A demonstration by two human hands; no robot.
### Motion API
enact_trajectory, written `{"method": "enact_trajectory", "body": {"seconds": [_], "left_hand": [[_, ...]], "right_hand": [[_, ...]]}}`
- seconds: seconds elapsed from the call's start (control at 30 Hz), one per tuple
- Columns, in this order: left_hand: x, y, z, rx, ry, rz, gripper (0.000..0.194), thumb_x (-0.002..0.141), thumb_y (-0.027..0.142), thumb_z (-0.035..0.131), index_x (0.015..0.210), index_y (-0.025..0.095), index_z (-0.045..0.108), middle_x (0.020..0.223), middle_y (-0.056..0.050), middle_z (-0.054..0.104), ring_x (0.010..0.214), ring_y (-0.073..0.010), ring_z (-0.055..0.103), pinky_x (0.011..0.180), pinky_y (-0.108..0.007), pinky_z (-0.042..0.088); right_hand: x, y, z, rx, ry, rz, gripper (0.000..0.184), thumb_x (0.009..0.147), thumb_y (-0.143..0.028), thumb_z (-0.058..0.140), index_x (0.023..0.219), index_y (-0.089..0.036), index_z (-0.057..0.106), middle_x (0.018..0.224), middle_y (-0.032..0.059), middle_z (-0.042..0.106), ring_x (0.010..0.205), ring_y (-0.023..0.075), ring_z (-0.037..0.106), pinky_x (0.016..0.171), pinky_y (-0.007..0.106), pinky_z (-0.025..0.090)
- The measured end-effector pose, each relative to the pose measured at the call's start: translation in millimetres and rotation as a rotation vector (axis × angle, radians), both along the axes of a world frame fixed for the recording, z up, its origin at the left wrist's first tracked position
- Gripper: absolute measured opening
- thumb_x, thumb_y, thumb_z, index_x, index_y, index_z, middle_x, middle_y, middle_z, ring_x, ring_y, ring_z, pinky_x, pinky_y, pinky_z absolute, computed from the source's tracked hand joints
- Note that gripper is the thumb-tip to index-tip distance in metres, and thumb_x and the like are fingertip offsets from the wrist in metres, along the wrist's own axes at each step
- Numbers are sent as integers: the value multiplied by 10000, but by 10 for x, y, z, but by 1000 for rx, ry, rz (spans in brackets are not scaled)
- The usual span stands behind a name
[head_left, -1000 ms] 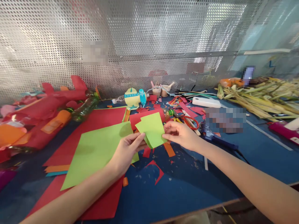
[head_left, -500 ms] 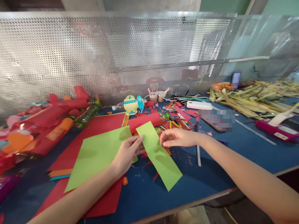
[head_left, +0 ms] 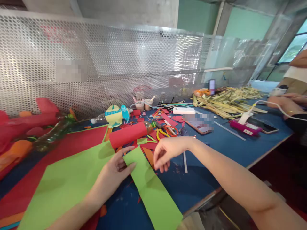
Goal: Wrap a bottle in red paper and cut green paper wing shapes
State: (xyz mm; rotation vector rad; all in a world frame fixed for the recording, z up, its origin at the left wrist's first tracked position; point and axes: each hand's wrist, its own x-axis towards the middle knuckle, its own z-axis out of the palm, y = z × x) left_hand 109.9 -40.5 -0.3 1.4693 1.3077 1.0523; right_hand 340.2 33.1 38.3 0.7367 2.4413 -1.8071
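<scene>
A long light-green paper strip (head_left: 151, 188) slants from the middle of the view to the bottom edge, with a slight bend near its top. My left hand (head_left: 117, 167) holds its upper left edge, the thumb lying on the paper and the index finger stretched past the top. My right hand (head_left: 165, 153) hovers just right of the strip, fingers loosely curled, with nothing visible in them. Behind both hands lies a bottle wrapped in red paper (head_left: 128, 133), its green neck pointing right. A large green sheet (head_left: 69, 179) rests on red sheets (head_left: 79, 142) to the left.
Paper scraps, scissors with yellow-and-red handles (head_left: 159, 134) and a phone (head_left: 199, 124) lie beyond my right hand. A yellow-decorated bottle (head_left: 114, 115) and small cups (head_left: 148, 104) stand near the perforated metal screen (head_left: 115, 64). Dried husks (head_left: 220, 103), a purple power strip (head_left: 246, 127) and another person's arm (head_left: 278, 103) are right.
The view has swung right and closer to the strip, bringing another person into sight. My left hand has spread its index finger away from the thumb; my right hand has dropped slightly beside the strip.
</scene>
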Motion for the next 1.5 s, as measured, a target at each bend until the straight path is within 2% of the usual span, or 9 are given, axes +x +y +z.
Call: {"method": "enact_trajectory", "body": {"seconds": [0.13,0.2,0.27,0.43,0.57,0.67,0.83,1.13,1.5], "left_hand": [[14,-65,-100,96,144,-97,400,766,346,633,1138,266,510,960,-19,712,873,-217,698,770,-330,578],[8,-93,-133,219,370,-119,262,787,294,599,1048,287,577,1083,-26,664,942,-219,675,778,-324,575],[-2,-106,-155,398,583,-130,181,793,266,591,966,292,638,1229,-37,575,1069,-245,615,846,-352,551],[-10,-107,-160,727,820,-114,238,849,279,563,1066,333,644,1422,-50,351,1238,-307,442,961,-498,457],[28,-163,-103,801,855,-187,190,853,230,552,1002,287,655,1193,-85,522,1171,-296,453,914,-481,478],[74,-259,-65,811,820,-274,170,845,204,543,978,244,641,1016,-90,584,1092,-276,481,873,-423,493],[112,-394,-67,809,814,-417,260,798,266,597,1057,241,612,1005,-84,615,1078,-292,489,908,-439,471],[107,-395,-67,770,829,-464,307,773,281,625,1076,240,599,1041,-73,633,1099,-290,497,951,-430,454],[61,-396,-124,759,831,-463,414,800,388,604,1197,280,555,1130,-75,634,1111,-270,545,952,-415,479]], "right_hand": [[79,172,40,685,11,-652,191,914,-259,486,902,-153,645,740,29,699,654,116,665,646,227,517],[135,280,30,861,-30,-835,151,909,-200,485,938,-154,626,891,67,703,815,143,665,746,259,497],[192,367,5,935,-93,-904,125,878,-145,518,955,-154,616,956,79,693,896,164,646,790,275,476],[288,464,-69,1038,-349,-922,148,853,-97,515,821,-128,656,901,122,696,924,237,632,841,359,445],[297,494,-105,1030,-540,-900,148,893,-197,533,859,-114,651,893,93,682,916,224,630,834,406,472],[296,500,-112,1013,-618,-869,197,900,-308,558,971,-137,625,984,55,654,930,188,619,847,407,487],[335,506,-97,958,-665,-842,209,904,-315,558,1013,-144,613,1015,56,640,906,178,623,808,380,512],[308,472,-50,906,-606,-789,208,923,-316,529,956,-137,628,959,43,658,857,160,636,779,351,522],[208,427,-98,907,-707,-821,238,907,-305,555,1074,-140,592,1066,70,621,922,185,617,802,383,518]]}}
